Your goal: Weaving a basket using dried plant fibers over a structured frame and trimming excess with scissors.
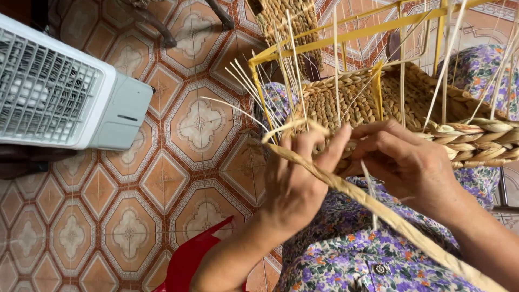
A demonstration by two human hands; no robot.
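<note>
On the lap, a large part of the woven basket (378, 103) is already plaited around the yellow wire frame (346, 37), while many thin upright stakes (336, 59) are left unwoven, and the long twisted straw strand (378, 211) is pinched by the left hand (294, 184) and pressed to the rim by the closed right hand (408, 162).

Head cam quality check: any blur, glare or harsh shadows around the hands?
Head view: even, soft daylight with no glare; left hand and right hand reasonably sharp, slightly soft at the fingertips; woven basket detail crisp; only faint shadows on the tiled floor.
</note>
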